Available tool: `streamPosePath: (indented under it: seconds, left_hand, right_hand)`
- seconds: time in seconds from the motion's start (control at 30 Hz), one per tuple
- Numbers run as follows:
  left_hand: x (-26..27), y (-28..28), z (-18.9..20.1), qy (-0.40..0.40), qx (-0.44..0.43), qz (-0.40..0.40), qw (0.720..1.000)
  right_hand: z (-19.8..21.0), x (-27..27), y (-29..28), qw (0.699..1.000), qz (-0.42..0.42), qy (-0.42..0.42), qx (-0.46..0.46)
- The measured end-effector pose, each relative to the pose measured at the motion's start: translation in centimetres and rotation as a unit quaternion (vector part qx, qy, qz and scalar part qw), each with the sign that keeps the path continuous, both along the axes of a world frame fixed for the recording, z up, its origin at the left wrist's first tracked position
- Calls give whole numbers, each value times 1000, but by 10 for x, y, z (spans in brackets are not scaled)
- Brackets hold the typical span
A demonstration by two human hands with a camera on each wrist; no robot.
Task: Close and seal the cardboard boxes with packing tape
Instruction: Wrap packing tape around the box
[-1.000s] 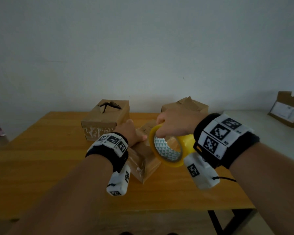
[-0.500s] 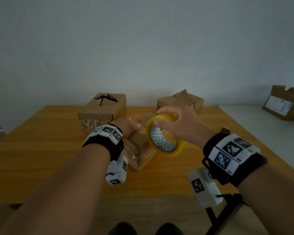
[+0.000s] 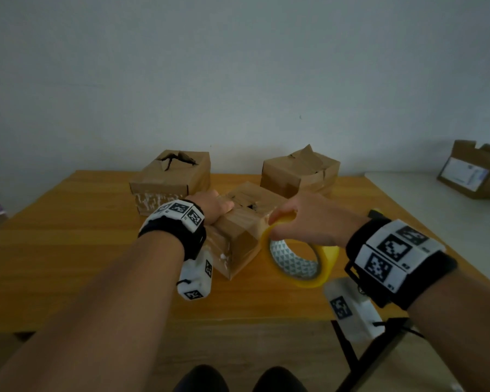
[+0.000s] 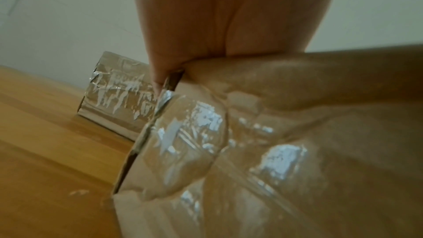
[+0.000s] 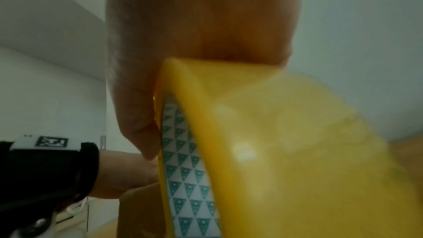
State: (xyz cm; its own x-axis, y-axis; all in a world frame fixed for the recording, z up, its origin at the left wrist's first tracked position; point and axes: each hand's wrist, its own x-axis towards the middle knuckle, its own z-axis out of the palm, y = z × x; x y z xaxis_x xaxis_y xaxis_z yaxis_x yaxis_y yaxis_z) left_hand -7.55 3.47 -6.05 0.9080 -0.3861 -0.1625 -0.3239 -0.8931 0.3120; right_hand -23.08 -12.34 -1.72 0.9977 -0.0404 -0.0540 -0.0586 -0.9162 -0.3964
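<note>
A small cardboard box (image 3: 242,236) stands cornerwise in the middle of the wooden table (image 3: 68,250), its sides glossy with tape (image 4: 263,151). My left hand (image 3: 212,206) rests on its top left edge, fingers lying over the top; how they lie is hidden. My right hand (image 3: 303,222) grips a yellow roll of packing tape (image 3: 300,258) from above, right of the box and near its right face. In the right wrist view the thumb (image 5: 135,115) presses the roll's rim (image 5: 274,151) beside the triangle-patterned core.
Two more cardboard boxes stand behind: one at back left (image 3: 171,179) with a torn top, one at back right (image 3: 300,172) with crumpled flaps. An open box (image 3: 475,172) sits on a white surface far right. Black table legs (image 3: 348,355) show below the front edge.
My right hand has lowered the tape roll from over the box to its right side and nearer to me. The left hand stays on the box top.
</note>
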Motion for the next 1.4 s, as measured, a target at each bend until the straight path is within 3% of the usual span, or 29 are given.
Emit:
streamPosePath:
  seconds: [0.13,0.33,0.57,0.7,0.9,0.97,1.03,1.1,1.27,1.4]
  left_hand:
    - [-5,1,1,1,-19,1,1000]
    - [-13,2,-7,-162,-64,-29,984]
    - [-30,6,8,-10,-7,-58,998]
    - [-30,4,5,-5,46,-57,997]
    - [-43,-11,7,-15,86,-5,996]
    - [-44,-13,12,-14,42,-5,999]
    - [-44,-13,19,19,-86,2,996]
    - [-41,-11,23,65,-188,6,980]
    - [-43,-6,31,206,-308,30,928]
    - [-36,1,19,259,-380,43,887]
  right_hand:
    - [-2,3,8,999,19,23,-33]
    - [-12,18,19,996,25,39,-80]
    - [-18,16,15,995,-1,55,-88]
    - [-23,15,9,986,-15,89,-137]
    - [-22,11,4,987,-15,68,-148]
    - [-15,8,-1,990,-7,32,-139]
    - [-8,7,-7,992,-10,-7,-127]
    - [-2,8,-13,993,-24,-59,-101]
    - [13,9,-26,975,-71,-211,6]
    - [1,17,-29,965,-108,-235,27]
